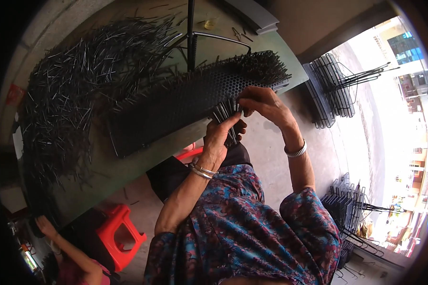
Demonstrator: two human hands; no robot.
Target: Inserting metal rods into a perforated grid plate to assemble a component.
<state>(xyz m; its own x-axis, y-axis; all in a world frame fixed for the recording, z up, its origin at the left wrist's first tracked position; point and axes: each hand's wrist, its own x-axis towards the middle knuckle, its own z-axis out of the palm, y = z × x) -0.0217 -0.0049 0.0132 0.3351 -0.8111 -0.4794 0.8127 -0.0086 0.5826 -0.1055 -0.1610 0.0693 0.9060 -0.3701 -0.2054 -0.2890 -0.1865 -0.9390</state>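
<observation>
Left hand (pixel 218 137) grips a stiff, light bundle of thin black metal pins (pixel 226 114); right hand (pixel 264 102) pinches one just above, best held mid-shaft.

Dull green flat-topped work table (pixel 128 166), tilted across view from lower left to upper right. On it: big loose heap of thin black metal pins (pixel 71 90) covering the left & upper-left part, pins pointing every way. Just right of heap, a long black perforated metal panel (pixel 176 102) lying w/ one long edge at the table's near rim, its far edge bristling w/ upright black pins. Small yellowish cup-like item (pixel 210 22) near far edge, too blurred to tell.
</observation>
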